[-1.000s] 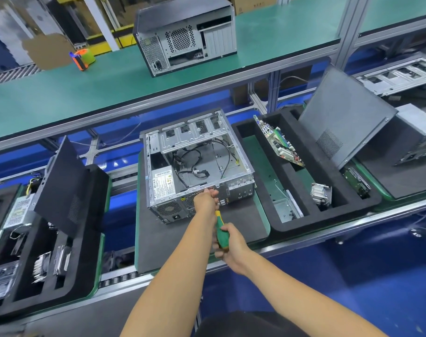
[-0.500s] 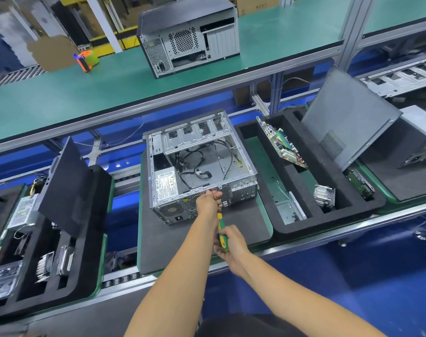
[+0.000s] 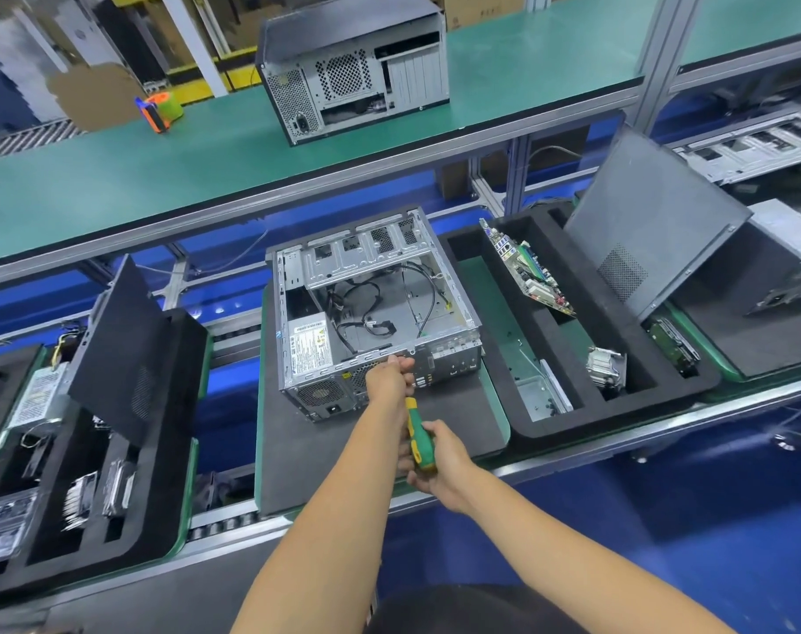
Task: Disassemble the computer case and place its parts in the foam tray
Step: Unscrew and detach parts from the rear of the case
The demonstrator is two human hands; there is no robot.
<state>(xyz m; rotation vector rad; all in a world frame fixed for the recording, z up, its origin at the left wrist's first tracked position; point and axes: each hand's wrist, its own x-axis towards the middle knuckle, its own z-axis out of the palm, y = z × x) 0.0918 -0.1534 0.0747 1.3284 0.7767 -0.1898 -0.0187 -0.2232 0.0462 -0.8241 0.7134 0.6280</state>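
- Step in hand, as I judge it: backing a screw out of the rear panel of the computer case (image 3: 371, 313).
- To do it well: keep the screwdriver (image 3: 418, 439) square to the screw, press along its axis, turn slowly, catch the screw before it drops.
- Right hand (image 3: 440, 466) is wrapped round the green-and-yellow handle.
- Left hand (image 3: 389, 375) is curled at the case's rear top edge, at the tool's tip; whether it pinches the tip or the screw, cannot tell.
- Case lies open-side-up at centre of the worktop, at 12 o'clock from both hands.
- Foam tray (image 3: 549, 432) sits at 2 o'clock of the hands, just beside the case, already holding a motherboard (image 3: 526, 267) and heatsink (image 3: 606, 366).
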